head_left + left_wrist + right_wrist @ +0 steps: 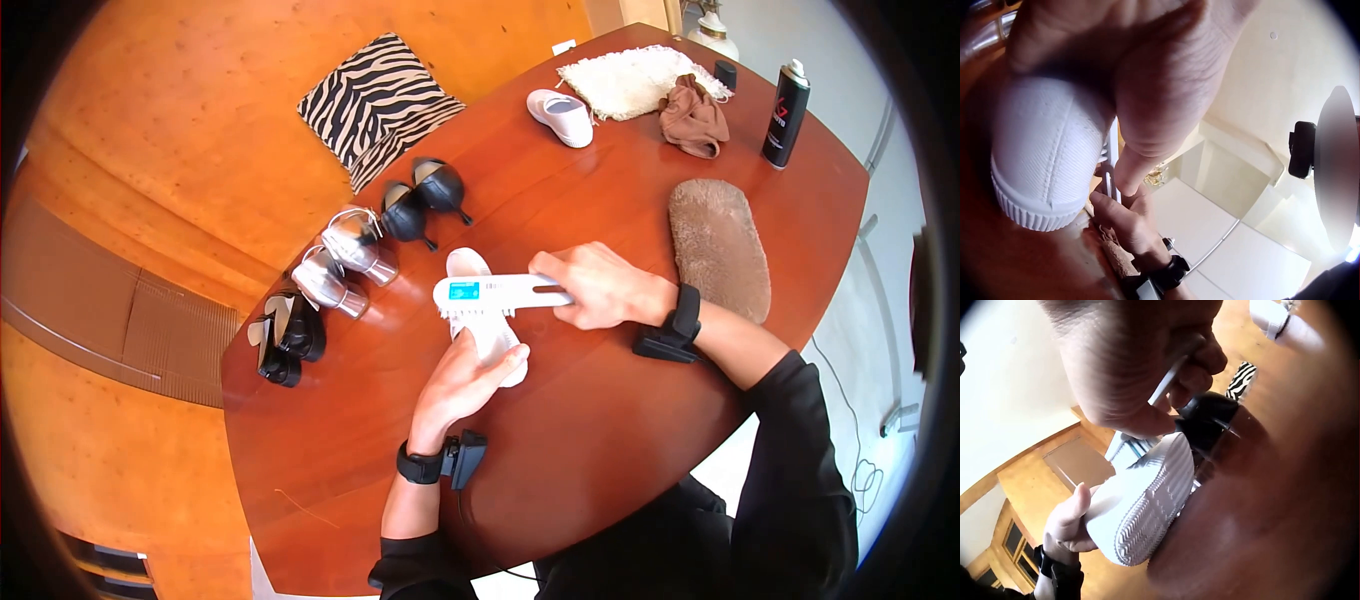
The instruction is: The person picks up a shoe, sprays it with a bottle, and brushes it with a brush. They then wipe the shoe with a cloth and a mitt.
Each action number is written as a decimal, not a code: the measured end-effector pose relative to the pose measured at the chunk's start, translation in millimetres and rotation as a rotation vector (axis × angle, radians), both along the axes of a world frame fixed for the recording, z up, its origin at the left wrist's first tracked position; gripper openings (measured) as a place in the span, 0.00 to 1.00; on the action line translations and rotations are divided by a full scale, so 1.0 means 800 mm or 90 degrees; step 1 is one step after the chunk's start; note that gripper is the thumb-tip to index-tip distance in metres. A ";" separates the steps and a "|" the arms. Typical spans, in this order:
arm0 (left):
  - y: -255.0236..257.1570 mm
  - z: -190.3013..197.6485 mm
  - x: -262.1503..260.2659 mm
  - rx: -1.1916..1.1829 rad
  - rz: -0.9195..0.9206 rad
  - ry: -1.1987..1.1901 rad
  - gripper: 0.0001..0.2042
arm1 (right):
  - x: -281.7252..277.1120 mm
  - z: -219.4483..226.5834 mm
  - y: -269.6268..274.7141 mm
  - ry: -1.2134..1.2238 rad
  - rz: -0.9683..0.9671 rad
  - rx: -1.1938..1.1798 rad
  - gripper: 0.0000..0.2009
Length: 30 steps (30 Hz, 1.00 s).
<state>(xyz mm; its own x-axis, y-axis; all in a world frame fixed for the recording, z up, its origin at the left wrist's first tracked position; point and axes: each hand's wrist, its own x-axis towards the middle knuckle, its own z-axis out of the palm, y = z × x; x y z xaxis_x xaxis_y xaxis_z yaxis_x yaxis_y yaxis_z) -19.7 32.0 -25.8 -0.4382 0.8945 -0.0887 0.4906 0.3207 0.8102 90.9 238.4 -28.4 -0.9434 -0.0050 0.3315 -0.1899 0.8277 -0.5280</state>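
A white shoe is held just over the table by my left hand, with the thumb stretched along its side. In the right wrist view the ridged sole edge of the shoe shows. My right hand grips the slotted handle of a white brush with a blue label on its head. Its bristles point down and lie across the middle of the shoe. From the left wrist view, the stitched end of the shoe is close up, and part of the brush is hidden behind the left hand.
A second white shoe stands by a white fluffy cloth. Nearby are a brown cloth, a black spray can and a brown fleece pad. Black heels, silver heels and black shoes line the left edge.
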 end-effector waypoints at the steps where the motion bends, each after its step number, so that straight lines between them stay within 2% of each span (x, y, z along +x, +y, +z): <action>1: 0.001 0.004 0.001 -0.009 -0.002 0.003 0.26 | 0.002 0.003 -0.003 0.000 0.001 -0.001 0.15; 5: 0.001 0.021 0.003 -0.070 -0.015 0.017 0.26 | 0.003 0.011 -0.005 -0.016 0.024 0.023 0.13; 9: -0.003 0.023 0.000 -0.081 -0.022 -0.001 0.27 | -0.003 0.006 0.018 -0.073 -0.099 0.057 0.12; 11: -0.003 0.022 -0.002 -0.104 -0.043 0.040 0.27 | -0.002 0.009 0.021 -0.083 -0.123 0.067 0.13; 17: -0.007 0.018 -0.007 -0.030 -0.080 0.039 0.31 | 0.001 0.010 0.002 -0.044 -0.020 0.029 0.13; 19: -0.008 0.017 -0.009 -0.034 -0.082 0.017 0.32 | 0.001 0.013 0.002 -0.049 -0.017 0.026 0.13; 22: -0.010 0.009 -0.015 -0.059 -0.081 -0.017 0.33 | -0.003 0.007 0.008 -0.084 -0.116 0.040 0.13; 25: -0.009 0.012 -0.015 -0.068 -0.091 -0.009 0.34 | -0.002 0.002 0.008 -0.056 -0.096 0.047 0.13; 27: -0.007 0.017 -0.015 -0.055 -0.105 0.010 0.35 | 0.000 0.004 -0.001 -0.037 -0.035 0.025 0.12; 30: -0.008 0.019 -0.015 -0.035 -0.129 0.009 0.35 | -0.001 0.007 0.000 -0.080 -0.048 0.038 0.11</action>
<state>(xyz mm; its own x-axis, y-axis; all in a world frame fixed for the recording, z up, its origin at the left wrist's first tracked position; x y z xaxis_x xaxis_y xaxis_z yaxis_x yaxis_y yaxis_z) -31.9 25.5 -10.9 -0.2519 0.9584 -0.1344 0.5601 0.2576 0.7874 90.4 238.1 -22.6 -0.9760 0.0505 0.2118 -0.0620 0.8681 -0.4926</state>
